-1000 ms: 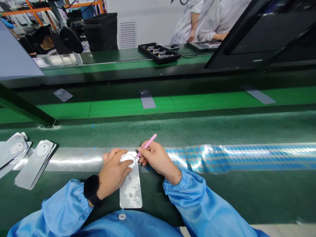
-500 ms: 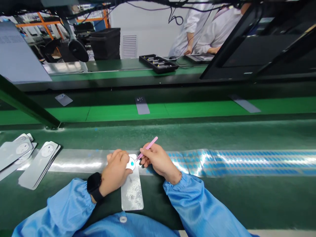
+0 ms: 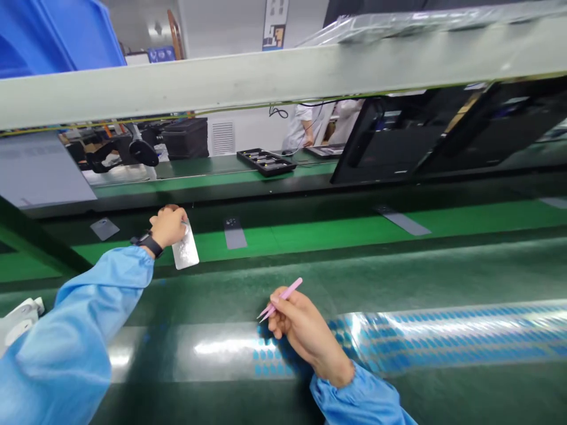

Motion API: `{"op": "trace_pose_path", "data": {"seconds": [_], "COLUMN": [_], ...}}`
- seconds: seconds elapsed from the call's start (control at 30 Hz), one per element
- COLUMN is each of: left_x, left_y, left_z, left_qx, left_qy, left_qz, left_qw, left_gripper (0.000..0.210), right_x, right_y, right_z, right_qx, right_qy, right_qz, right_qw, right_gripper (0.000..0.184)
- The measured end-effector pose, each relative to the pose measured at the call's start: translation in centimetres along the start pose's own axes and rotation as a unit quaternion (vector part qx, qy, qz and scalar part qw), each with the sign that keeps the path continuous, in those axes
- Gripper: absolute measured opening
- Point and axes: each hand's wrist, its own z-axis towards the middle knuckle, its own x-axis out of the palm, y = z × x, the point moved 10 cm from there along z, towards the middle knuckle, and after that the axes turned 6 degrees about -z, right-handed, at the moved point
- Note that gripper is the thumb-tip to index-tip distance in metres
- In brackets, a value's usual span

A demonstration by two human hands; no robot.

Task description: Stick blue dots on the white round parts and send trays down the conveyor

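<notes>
My left hand (image 3: 168, 226), wearing a dark watch, is reached out over the green belt and closed on the top end of a silvery phone back panel (image 3: 186, 252). Its fingers hide that end, and whether the panel touches the belt I cannot tell. Nearer to me, my right hand (image 3: 306, 330) grips pink tweezers (image 3: 289, 291) pen-style, their slightly parted tips pointing down and left with nothing visible between them. Under and beside that hand runs a clear film strip (image 3: 447, 330) carrying rows of small blue stickers.
On the green belt (image 3: 292, 239) lie several grey phone back panels, one (image 3: 234, 234) just right of my left hand. More panels (image 3: 20, 321) are piled at the left edge, partly behind my sleeve. A pale beam (image 3: 274, 79) crosses above; black monitors (image 3: 394, 139) stand at back right.
My left hand has carried the panel from the bench in front of me forward and left to the belt. The tweezers have come away from the panel. The camera view has tilted upward.
</notes>
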Motion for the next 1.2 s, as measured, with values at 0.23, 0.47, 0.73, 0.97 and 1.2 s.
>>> {"op": "trace_pose_path", "data": {"seconds": [0.23, 0.47, 0.73, 0.97, 1.2], "left_x": [10.4, 13.4, 6.3, 2.6, 10.9], "left_y": [-9.4, -11.6, -8.5, -0.9, -0.4], "left_z": [4.1, 5.0, 2.5, -8.2, -21.4], "left_qx": [0.009, 0.032, 0.039, -0.013, -0.058], "left_qy": [0.073, 0.098, 0.01, 0.001, 0.145], "left_qz": [-0.009, -0.01, -0.05, -0.18, -0.317], "left_qw": [0.997, 0.995, 0.998, 0.984, 0.935], "left_gripper": [0.048, 0.033, 0.036, 0.031, 0.019], "right_x": [-0.9, -0.6, -0.1, 0.1, 0.0], "right_y": [-0.2, -0.2, -1.4, -1.4, -1.9], "right_z": [-0.1, -0.6, 0.0, 0.4, 0.6], "right_qx": [-0.021, 0.003, 0.044, 0.05, 0.052], "right_qy": [-0.027, -0.023, 0.005, 0.002, 0.002], "right_qz": [-0.103, -0.263, -0.408, -0.424, -0.392], "right_qw": [0.994, 0.965, 0.912, 0.904, 0.918], "right_gripper": [0.042, 0.022, 0.014, 0.017, 0.02]}}
